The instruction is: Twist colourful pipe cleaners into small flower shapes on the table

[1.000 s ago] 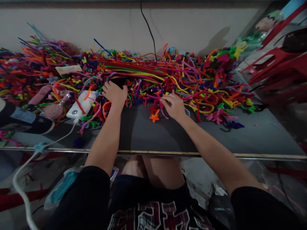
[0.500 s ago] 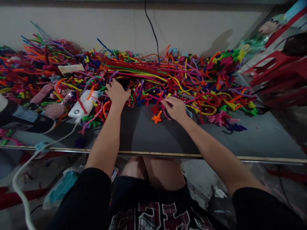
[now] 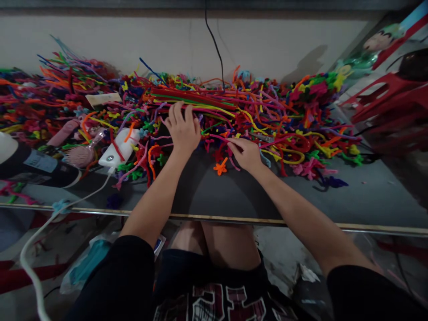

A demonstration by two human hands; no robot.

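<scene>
My right hand [image 3: 246, 153] pinches a magenta pipe cleaner [image 3: 219, 137] over the front of a heap of coloured pipe cleaners. With its fingers spread, my left hand [image 3: 183, 129] is over the heap, just in front of a bundle of long straight pipe cleaners [image 3: 194, 98] in red, green and yellow. Nothing shows in its grasp. An orange pipe-cleaner flower [image 3: 220, 167] lies on the table a little left of my right hand. The handles of a metal tool [image 3: 262, 137] poke out of the heap behind that hand.
On the left are a white device [image 3: 121, 149] with a cable, a pink hairbrush [image 3: 82, 155] and a dark bottle-like object [image 3: 40, 162]. The table's front edge [image 3: 230, 218] runs before my legs. A black cord [image 3: 214, 40] hangs at the back. Red chairs [image 3: 384, 98] stand at right.
My left hand has moved right along the heap and its fingers have spread. My right hand keeps the magenta pipe cleaner at nearly the same place. The whole view has shifted slightly.
</scene>
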